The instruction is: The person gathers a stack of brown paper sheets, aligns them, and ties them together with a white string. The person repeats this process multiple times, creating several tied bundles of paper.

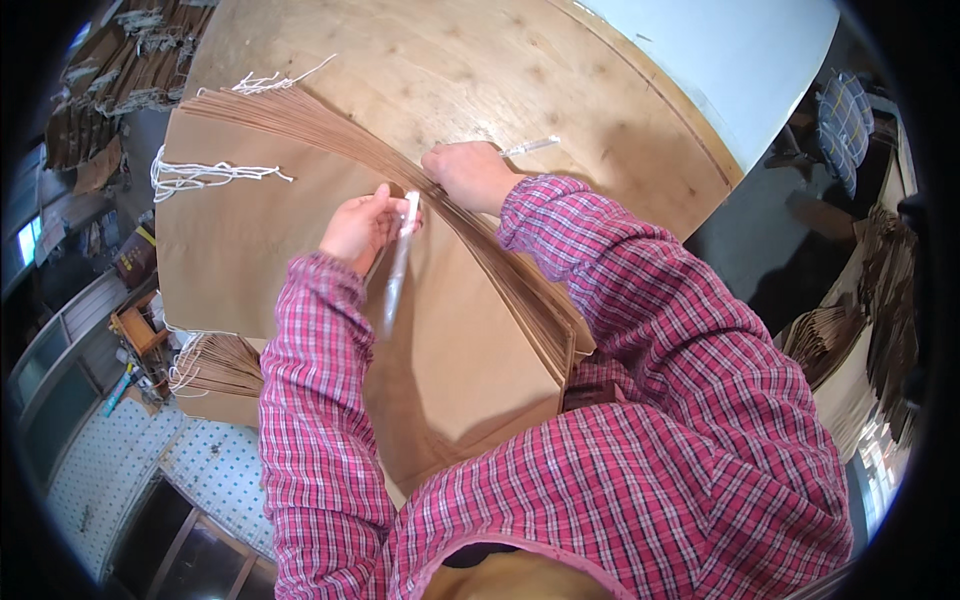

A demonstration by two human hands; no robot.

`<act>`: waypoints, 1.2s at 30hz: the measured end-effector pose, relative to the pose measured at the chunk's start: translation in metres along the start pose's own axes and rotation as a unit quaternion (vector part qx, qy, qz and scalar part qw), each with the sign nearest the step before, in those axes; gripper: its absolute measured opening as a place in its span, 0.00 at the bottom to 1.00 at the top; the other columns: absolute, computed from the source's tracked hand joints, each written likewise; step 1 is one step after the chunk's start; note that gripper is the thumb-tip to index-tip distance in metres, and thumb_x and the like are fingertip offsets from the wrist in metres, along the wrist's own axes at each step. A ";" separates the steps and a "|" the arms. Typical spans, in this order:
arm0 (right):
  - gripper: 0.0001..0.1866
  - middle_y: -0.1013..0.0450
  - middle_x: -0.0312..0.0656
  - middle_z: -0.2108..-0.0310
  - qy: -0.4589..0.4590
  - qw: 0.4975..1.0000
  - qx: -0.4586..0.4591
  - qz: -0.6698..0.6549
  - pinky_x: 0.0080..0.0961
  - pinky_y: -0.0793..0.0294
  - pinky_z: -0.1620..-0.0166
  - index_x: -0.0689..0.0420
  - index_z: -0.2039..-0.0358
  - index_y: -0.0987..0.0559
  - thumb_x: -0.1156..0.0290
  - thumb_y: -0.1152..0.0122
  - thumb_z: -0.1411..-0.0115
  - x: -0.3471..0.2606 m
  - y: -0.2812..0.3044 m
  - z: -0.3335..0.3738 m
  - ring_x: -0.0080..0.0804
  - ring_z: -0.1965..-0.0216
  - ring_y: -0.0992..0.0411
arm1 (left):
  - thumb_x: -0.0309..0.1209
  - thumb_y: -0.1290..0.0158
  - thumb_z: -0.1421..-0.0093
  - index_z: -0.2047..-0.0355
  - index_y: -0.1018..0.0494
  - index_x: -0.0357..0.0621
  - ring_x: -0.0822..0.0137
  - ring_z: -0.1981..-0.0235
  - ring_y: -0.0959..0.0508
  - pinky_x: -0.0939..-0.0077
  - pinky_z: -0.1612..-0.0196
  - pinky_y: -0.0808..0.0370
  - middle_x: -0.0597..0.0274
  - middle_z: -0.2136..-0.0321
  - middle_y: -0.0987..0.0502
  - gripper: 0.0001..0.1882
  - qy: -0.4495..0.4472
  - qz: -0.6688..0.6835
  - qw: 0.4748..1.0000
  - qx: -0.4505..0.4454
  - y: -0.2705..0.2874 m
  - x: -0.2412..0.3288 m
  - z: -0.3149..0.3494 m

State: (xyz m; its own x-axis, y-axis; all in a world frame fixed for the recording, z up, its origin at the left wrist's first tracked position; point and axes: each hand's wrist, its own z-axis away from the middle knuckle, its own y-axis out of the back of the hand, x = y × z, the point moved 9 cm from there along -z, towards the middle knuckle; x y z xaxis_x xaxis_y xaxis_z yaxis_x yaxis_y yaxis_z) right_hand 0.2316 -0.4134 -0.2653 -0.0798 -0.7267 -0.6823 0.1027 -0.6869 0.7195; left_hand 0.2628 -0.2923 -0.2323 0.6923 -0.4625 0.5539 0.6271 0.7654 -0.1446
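A thick stack of brown paper bags [250, 225] with white string handles [215, 175] lies fanned in front of me, its layered edges running diagonally toward my body. My left hand [362, 228] is above the top bag, fingers closed around the upper end of a narrow, shiny clear-and-white strip [398, 268] that hangs down toward me. At the layered edge, my right hand [470, 175] has its fingers curled down against the bags, fingertips partly hidden. Behind that hand a second whitish strip [532, 146] sticks out to the right; whether the hand holds it, I cannot tell.
The bags rest on a wooden tabletop [500, 65], with a pale blue-white surface [745, 60] beyond it. Another bag bundle [215, 370] sits lower left. More bags are piled at far left [95, 110] and right [840, 340]. A checked cloth [845, 125] hangs at right.
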 end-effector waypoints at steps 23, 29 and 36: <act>0.05 0.24 0.45 0.79 0.075 0.986 0.111 -0.099 0.39 0.24 0.69 0.55 0.79 0.21 0.69 0.41 0.53 -0.100 0.050 0.004 0.45 0.72 0.22 | 0.25 0.45 0.40 0.59 0.25 0.36 0.75 0.67 0.21 0.77 0.65 0.25 0.63 0.70 0.19 0.09 -0.316 -0.241 0.879 0.262 0.027 -0.010 0.028; 0.07 0.23 0.48 0.75 0.003 0.959 0.114 -0.258 0.40 0.24 0.66 0.56 0.68 0.21 0.71 0.43 0.47 -0.109 0.035 -0.015 0.47 0.71 0.23 | 0.26 0.45 0.39 0.63 0.23 0.38 0.75 0.69 0.22 0.80 0.67 0.26 0.63 0.70 0.20 0.06 -0.262 -0.014 0.929 0.262 0.023 -0.009 0.026; 0.15 0.23 0.42 0.76 0.058 0.989 0.108 -0.080 0.43 0.26 0.60 0.51 0.72 0.18 0.57 0.48 0.37 -0.074 0.072 0.010 0.43 0.70 0.22 | 0.29 0.49 0.34 0.61 0.24 0.33 0.71 0.72 0.24 0.78 0.65 0.27 0.58 0.68 0.20 0.10 -0.059 0.069 0.987 0.135 0.021 -0.015 0.012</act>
State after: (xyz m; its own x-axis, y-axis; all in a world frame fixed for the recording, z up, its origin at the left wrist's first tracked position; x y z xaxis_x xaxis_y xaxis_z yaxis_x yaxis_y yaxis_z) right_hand 0.2346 -0.4093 -0.1617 0.0371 -0.6114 -0.7904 -0.1180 -0.7881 0.6041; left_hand 0.2615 -0.2639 -0.2338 0.7077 -0.3031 0.6382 0.4013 0.9159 -0.0101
